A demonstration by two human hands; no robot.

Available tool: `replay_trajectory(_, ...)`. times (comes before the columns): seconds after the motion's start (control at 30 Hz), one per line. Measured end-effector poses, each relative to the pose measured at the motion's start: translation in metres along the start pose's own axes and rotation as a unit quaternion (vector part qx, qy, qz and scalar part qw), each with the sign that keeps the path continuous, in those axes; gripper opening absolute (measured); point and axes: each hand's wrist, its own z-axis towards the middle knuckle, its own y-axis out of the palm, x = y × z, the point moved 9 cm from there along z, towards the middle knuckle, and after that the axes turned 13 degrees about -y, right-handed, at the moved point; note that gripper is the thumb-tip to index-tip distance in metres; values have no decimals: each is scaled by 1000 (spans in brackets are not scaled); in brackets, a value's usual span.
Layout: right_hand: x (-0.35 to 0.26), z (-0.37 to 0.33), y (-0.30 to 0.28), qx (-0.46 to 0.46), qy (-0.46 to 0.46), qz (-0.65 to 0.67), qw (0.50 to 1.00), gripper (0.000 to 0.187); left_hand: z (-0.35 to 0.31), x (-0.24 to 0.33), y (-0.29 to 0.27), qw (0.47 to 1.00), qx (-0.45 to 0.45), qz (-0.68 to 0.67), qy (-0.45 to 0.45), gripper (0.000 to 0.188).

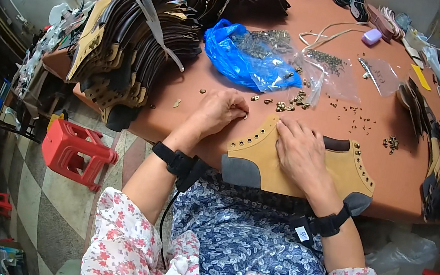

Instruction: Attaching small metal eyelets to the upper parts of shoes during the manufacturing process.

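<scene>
Pressing on the tan panel (257, 157) is done by the right hand (301, 152), its fingers laid near the top edge, any pinch beneath being hidden; at the left hand (217, 112), thumb and fingers are drawn together by a small shiny piece (245, 116), though whether it is grasped cannot be told. The piece would be best held by its rim, with the panel braced flat and its eyelets (250, 139) left uncovered. At the table's near edge, the panel's smooth, leather-like body is cornered with curved dark grey patches (241, 172) and topped by a brown strip (336, 144). Beyond, brassy fittings (297, 101) are scattered before a crinkled blue plastic bag (227, 62); leftward, layered panels (146, 54) are bundled in ridged stacks.
</scene>
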Motion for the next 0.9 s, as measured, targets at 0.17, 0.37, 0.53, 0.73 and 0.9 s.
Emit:
replay_trajectory(0.17, -2, 2, -3, 6, -10, 10, 1000, 32, 0, 1, -2, 999, -38, 5, -30, 13)
replay_trajectory(0.37, -3, 2, -5, 9, -8, 11, 1000, 31, 0, 4, -2, 999, -30, 28, 4, 11)
replay_trajectory(0.53, -3, 2, -2, 8, -13, 2, 1000, 31, -6, 8, -5, 998, 2, 52, 25, 12)
replay_trajectory(0.73, -4, 2, -6, 19, -15, -13, 1000, 31, -9, 17, -10, 995, -1, 73, 69, 11)
replay_trajectory(0.9, -4, 2, -5, 18, -13, -10, 1000, 31, -10, 16, -10, 995, 17, 87, 54, 10)
